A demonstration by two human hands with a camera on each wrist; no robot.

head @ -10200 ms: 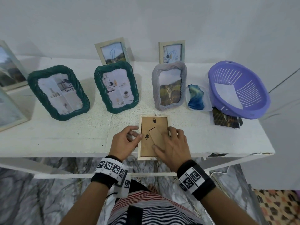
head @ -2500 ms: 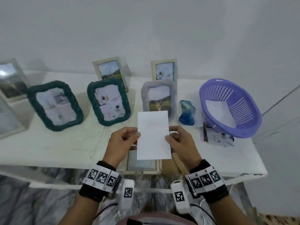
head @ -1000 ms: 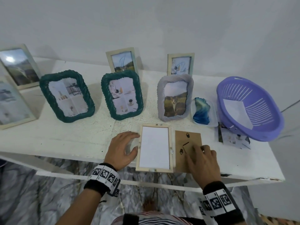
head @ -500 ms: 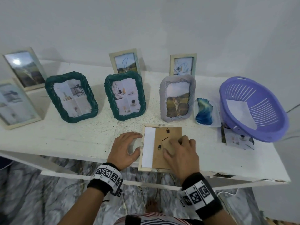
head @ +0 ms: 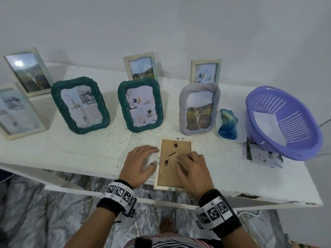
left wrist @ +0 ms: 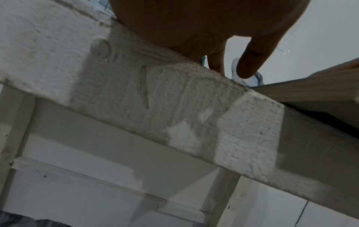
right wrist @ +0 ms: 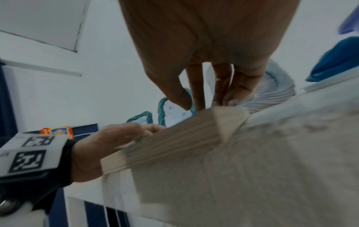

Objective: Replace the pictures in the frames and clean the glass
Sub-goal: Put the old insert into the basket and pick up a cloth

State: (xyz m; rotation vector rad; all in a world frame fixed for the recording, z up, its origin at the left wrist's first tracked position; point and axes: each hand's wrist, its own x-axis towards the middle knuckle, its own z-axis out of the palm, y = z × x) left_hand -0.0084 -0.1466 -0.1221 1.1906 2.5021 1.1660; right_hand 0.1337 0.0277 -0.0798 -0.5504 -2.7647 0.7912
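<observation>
Wooden picture frame (head: 174,162), face down at the near edge of the white surface (head: 71,149), brown backing board (head: 172,169) seated inside it, near end jutting slightly past the edge. Right hand (head: 192,173) flat on the backing board, fingers extended and pressing, nothing held in the grip. Left hand (head: 138,164) just beside the frame's left rail, palm down on the surface, fingers relaxed and spread, thumb near the rail; grip loose, nothing grasped. Cannot tell whether the thumb touches the frame. Two black hanger clips and a thin black slot showing on the board beyond the right fingers (head: 186,155).

Farther back, upright: two green rope-edged frames (head: 80,104) (head: 141,103), a grey ribbed frame (head: 199,108) with a cat picture, two small pale frames (head: 141,68) (head: 206,71) by the wall, and two larger pale frames (head: 26,72) (head: 16,111) at far left. Blue cloth (head: 228,125) in a clear tray just right of the grey frame. Purple plastic basket (head: 286,122) at the right end, tilted, a white sheet (head: 268,125) inside, loose prints (head: 263,155) partly under it.
</observation>
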